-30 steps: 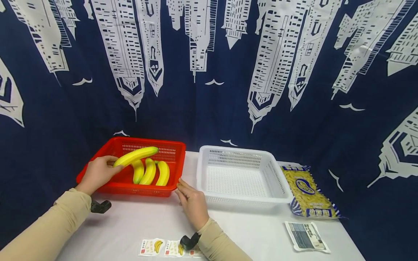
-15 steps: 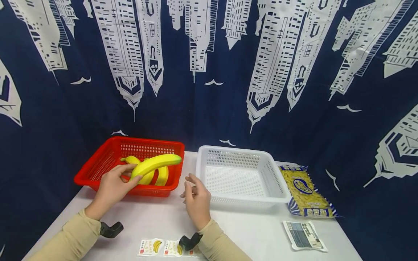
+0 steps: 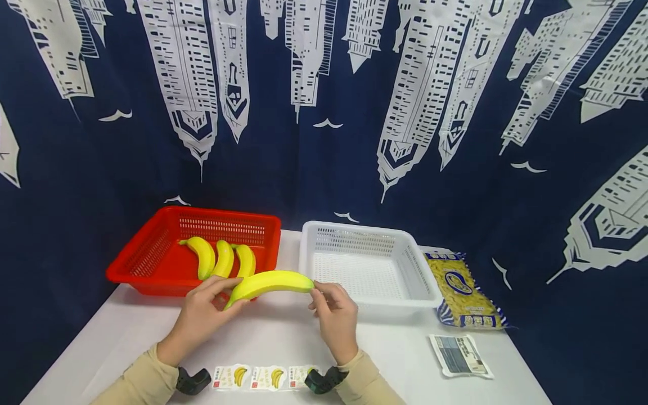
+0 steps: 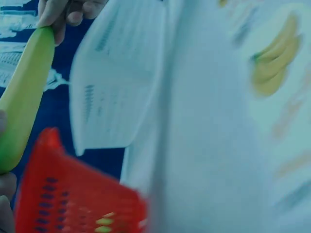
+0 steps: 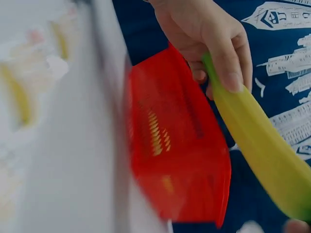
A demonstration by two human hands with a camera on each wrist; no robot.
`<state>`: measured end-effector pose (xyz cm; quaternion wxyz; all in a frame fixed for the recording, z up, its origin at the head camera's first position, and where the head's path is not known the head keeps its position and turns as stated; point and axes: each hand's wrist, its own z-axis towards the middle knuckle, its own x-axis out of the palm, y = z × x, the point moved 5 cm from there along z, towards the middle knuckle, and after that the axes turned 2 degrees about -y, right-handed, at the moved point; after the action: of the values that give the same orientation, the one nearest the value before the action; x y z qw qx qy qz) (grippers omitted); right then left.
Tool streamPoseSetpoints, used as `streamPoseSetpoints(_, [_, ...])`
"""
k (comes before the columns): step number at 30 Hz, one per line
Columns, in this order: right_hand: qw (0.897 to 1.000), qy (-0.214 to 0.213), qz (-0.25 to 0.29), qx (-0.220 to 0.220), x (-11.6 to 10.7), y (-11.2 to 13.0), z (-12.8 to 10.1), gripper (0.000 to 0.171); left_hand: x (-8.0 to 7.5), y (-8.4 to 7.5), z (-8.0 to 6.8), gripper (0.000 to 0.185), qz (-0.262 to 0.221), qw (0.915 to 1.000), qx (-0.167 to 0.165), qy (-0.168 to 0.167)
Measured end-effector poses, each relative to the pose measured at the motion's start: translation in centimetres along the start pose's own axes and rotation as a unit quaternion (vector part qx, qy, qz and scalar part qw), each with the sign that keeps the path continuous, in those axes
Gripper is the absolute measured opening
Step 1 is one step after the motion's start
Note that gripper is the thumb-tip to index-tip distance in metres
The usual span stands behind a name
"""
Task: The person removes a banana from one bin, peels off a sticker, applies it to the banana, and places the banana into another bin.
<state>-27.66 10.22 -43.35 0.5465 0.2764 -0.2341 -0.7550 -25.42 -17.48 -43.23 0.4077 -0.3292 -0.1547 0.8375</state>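
A single banana [image 3: 269,282] was held in the air above the counter [image 3: 283,343], in front of the red basket [image 3: 152,264] and just left of the white basket [image 3: 405,275]. Its stem end was gripped by the left hand [image 3: 199,315], thumb and fingers curled round it; its far tip was pinched by the fingertips of the right hand [image 3: 334,312]. Both grips were thus closed on the one fruit.

The weaker hold was judged to be the one at the tip — only a narrow, tapering point was caught there, and the skin looked smooth and glossy, so a slip from those fingertips could be expected if the left hand let go too soon. A drop would probably have ended on the counter or against a basket rim. Both wrist views were blurred, so the contact could not be checked more closely.

The banana was seen as a long, gently curved form, bright yellow with a greenish stem end. Three more bananas [image 3: 223,260] lay side by side in the red basket. Both baskets appeared to be rigid moulded plastic, shallow and rectangular, with slotted walls. The counter was covered in a plain white, matte surface. At the right, a crinkled packet [image 3: 463,289] with a clear window was lying flat, and small banana cards [image 3: 253,377] were lined along the near edge.
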Motion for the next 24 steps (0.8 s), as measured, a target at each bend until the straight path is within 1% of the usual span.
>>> streamPoseSetpoints(3, [0.997, 0.041, -0.027, 0.057, -1.9, -0.8, -1.1, 0.014, 1.4, -0.2, -1.4, 0.051, -0.023, 0.9994, 0.022, 0.013])
streamPoseSetpoints(6, [0.987, 0.08, -0.055, 0.125, -3.2, -1.8, -2.4, 0.012, 2.7, -0.2, -2.7, 0.047, -0.034, 0.9979, 0.026, 0.048])
streamPoseSetpoints(8, [0.978, 0.105, -0.059, 0.173, -3.7, -2.5, -3.2, 0.009, 3.4, -0.1, -3.3, 0.045, -0.036, 0.9966, 0.012, 0.073])
streamPoseSetpoints(10, [0.967, 0.131, -0.048, 0.215, -3.9, -3.2, -3.9, 0.009, 3.8, 0.3, -3.6, 0.043, -0.036, 0.9948, -0.016, 0.094])
streamPoseSetpoints(12, [0.956, 0.158, -0.036, 0.245, -3.9, -3.8, -4.5, 0.01, 4.1, 0.8, -4.0, 0.042, -0.041, 0.991, -0.048, 0.118])
streamPoseSetpoints(15, [0.945, 0.191, -0.028, 0.265, -3.9, -4.4, -5.1, 0.012, 4.8, 1.5, -4.6, 0.039, -0.06, 0.9804, -0.09, 0.164])
streamPoseSetpoints(18, [0.939, 0.218, -0.035, 0.265, -4.0, -4.7, -5.5, 0.011, 5.5, 2.0, -5.2, 0.037, -0.072, 0.9703, -0.106, 0.205])
streamPoseSetpoints(20, [0.937, 0.235, -0.039, 0.257, -4.0, -4.7, -5.7, 0.011, 5.8, 2.2, -5.5, 0.037, -0.07, 0.9673, -0.104, 0.22])
streamPoseSetpoints(24, [0.934, 0.265, -0.058, 0.231, -3.9, -4.8, -6.2, 0.012, 5.8, 2.3, -5.9, 0.039, -0.05, 0.9666, -0.108, 0.227])
